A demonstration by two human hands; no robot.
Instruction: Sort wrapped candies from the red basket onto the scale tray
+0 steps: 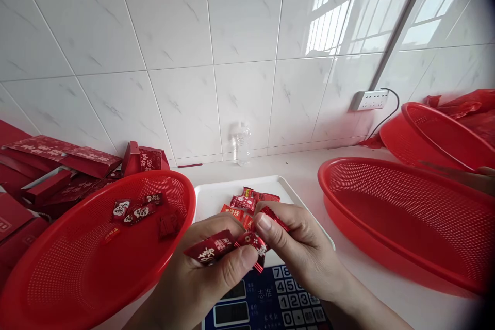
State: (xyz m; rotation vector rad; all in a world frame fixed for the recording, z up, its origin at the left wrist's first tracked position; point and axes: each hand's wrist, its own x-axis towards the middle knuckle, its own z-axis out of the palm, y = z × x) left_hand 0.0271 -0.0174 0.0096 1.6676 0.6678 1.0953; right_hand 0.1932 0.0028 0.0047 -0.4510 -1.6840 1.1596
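Above the front of a digital scale, my left hand (216,263) and my right hand (294,237) meet, both closed. Small dark red candy packets (216,247) with white lettering are pinched in my left hand. Between my right thumb and fingers is another shiny red candy packet (275,217); how many there are is hard to make out. Behind my hands, several red and orange candy packets (243,202) lie on the scale's white tray (209,193). The blue keypad panel (266,294) with its displays is partly covered by my hands.
A red plastic basket (50,268) on the left holds several candy packets (139,212). Red cartons (69,157) are piled behind it. On the right stand another red basket (386,216) and a tilted one (433,134), with another person's hand (485,178) at the edge. A clear bottle (243,144) stands by the tiled wall.
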